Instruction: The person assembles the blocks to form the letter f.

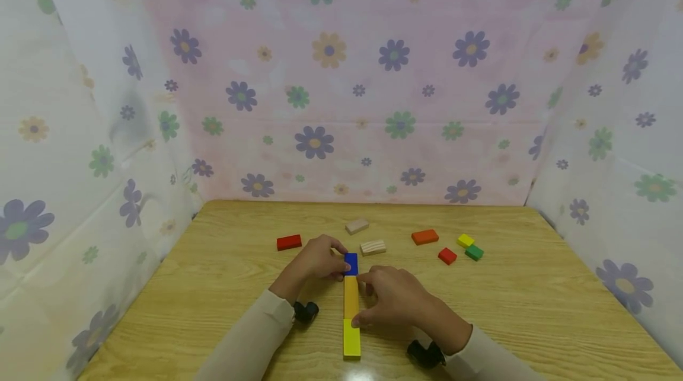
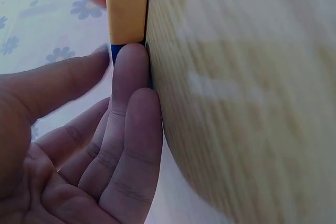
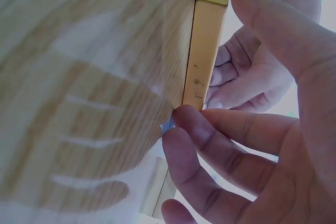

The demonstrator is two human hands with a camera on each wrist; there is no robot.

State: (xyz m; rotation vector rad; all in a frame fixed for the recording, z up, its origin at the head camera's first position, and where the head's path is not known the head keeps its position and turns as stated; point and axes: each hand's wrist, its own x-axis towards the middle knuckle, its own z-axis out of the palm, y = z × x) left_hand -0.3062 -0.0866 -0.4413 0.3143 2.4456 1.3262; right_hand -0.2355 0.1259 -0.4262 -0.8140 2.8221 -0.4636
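Smooth orange-yellow block (image 1: pixel 351 298), perhaps painted wood; glossy wood-grain tabletop (image 1: pixel 533 286); matt, creased backdrop (image 1: pixel 363 25).

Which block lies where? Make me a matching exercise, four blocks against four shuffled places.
Blocks:
1. Blue block
2. Amber block
3. Long yellow block
4. Green block

Places, seen from the person's side:
A. Middle of the row
B. Off to the right, apart from the row
C. Far end of the row
D. Near end of the row

Pairs: 1-C, 2-A, 3-D, 4-B
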